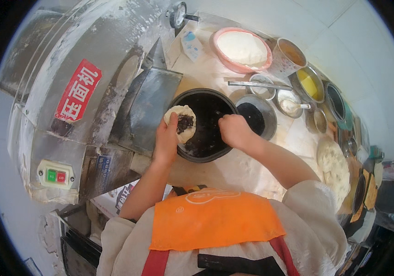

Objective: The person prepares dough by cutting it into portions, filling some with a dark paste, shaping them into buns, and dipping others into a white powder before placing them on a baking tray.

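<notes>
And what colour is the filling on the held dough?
The filling is nearly black, best seen in the head view.

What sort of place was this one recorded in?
Probably a small bakery or dough kitchen: a large white-dusted machine stands at the left, a pink basin holds white, flour-like powder, and the left hand holds a dough round with dark filling.

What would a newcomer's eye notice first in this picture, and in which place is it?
Probably the bright orange apron, at the lower middle. Next, the eye may go to the red label on the large metal machine at the left. In the centre, the left hand holds a pale dough round with dark filling over the left part of a black pan, and the closed right hand is over its right part.
</notes>
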{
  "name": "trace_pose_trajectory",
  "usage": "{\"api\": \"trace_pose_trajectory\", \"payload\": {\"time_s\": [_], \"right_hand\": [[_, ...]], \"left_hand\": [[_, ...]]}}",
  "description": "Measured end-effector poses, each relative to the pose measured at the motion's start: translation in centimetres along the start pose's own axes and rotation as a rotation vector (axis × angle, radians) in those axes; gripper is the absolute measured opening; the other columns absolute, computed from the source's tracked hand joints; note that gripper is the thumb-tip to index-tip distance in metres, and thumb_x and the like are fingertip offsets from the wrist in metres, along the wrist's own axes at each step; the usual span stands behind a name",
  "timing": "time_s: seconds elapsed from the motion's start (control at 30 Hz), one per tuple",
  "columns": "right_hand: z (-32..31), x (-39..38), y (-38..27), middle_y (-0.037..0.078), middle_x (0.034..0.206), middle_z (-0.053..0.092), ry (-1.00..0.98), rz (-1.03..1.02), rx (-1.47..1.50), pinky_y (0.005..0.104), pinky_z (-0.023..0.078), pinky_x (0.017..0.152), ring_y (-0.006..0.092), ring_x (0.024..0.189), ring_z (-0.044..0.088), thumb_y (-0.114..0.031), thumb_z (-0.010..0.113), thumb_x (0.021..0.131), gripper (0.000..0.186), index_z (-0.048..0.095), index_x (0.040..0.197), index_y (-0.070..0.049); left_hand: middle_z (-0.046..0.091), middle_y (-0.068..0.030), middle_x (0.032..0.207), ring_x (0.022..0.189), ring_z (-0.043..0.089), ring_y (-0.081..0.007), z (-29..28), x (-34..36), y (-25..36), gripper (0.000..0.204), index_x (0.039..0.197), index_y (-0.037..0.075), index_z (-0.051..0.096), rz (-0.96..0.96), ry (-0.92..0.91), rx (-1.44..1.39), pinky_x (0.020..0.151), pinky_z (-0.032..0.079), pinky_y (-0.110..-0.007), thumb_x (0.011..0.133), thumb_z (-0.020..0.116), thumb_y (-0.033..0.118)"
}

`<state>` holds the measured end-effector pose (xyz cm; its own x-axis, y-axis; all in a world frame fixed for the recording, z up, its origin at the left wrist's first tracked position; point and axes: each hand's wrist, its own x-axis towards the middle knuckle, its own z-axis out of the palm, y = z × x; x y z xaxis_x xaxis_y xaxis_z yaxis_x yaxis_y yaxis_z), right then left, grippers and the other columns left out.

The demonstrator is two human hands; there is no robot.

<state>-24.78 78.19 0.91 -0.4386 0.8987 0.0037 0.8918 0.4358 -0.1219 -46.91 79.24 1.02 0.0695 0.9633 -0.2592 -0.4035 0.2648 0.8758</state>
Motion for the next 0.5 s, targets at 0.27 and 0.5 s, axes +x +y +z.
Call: {"api": "trace_pose_trajectory", "payload": {"time_s": [0.27, 0.5], "right_hand": [[-1.2, 0.6, 1.2, 0.017, 0.078, 0.064, -0.084, -0.238, 0.297, 0.0431, 0.052, 0.069, 0.0361, 0.077, 0.063, -0.004, 0.059, 0.073, 0.014, 0.068, 0.082, -0.001], [0.2, -1.0, 0.8, 0.014, 0.089, 0.066, -0.077, -0.272, 0.431, 0.0407, 0.052, 0.075, 0.0332, 0.085, 0.063, -0.009, 0.060, 0.080, 0.016, 0.070, 0.091, -0.003]], "left_hand": [[0.058, -0.0096, 0.123, 0.112, 0.057, -0.0182, -0.7, 0.0, 0.2, 0.045, 0.128, -0.001, 0.049, -0.067, 0.003, -0.131, 0.096, 0.046, -0.032, 0.099, 0.052, 0.034], [0.059, -0.0104, 0.123, 0.112, 0.059, -0.0201, -0.7, -0.3, 0.2, 0.043, 0.128, -0.001, 0.049, -0.060, 0.013, -0.148, 0.095, 0.048, -0.034, 0.099, 0.054, 0.029]]}}
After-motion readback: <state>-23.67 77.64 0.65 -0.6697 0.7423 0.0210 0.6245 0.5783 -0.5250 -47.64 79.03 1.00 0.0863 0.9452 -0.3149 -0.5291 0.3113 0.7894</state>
